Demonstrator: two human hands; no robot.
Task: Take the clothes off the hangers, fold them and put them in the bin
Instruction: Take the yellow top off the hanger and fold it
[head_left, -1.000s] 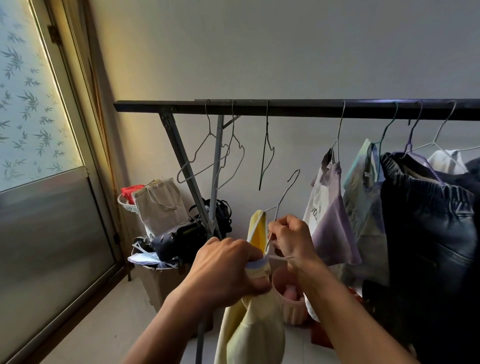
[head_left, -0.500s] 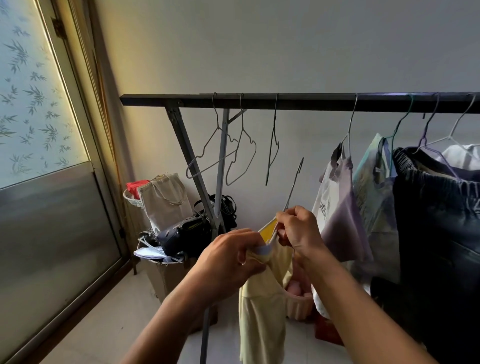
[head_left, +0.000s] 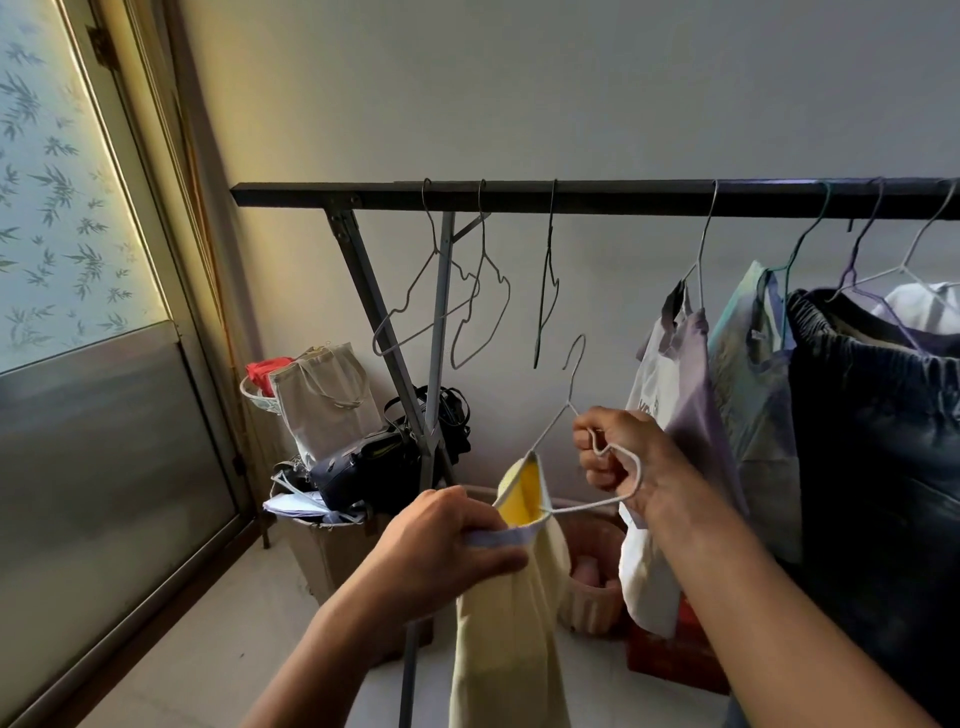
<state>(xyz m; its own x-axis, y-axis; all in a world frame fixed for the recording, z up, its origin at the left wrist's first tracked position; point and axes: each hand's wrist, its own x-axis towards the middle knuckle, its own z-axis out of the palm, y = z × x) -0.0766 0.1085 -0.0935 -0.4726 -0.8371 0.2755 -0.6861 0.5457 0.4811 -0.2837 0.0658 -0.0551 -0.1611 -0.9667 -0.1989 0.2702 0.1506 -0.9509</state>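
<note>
Pale-yellow garment (head_left: 511, 613), blue-trimmed neck, half off hanger (head_left: 574, 447)

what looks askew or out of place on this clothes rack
Nothing spilled or damaged. The three empty wire hangers at the left end of the rail hang twisted at different angles, one nearly edge-on. Another hanger is off the rail in the right hand, one shoulder inside the yellow garment the left hand pinches.

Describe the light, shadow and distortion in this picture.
Head view: daylight enters through the frosted window at left; the dark trousers at right sink into shadow; wide-angle bend tilts the door frame; the yellow garment and its hanger are sharp.
</note>
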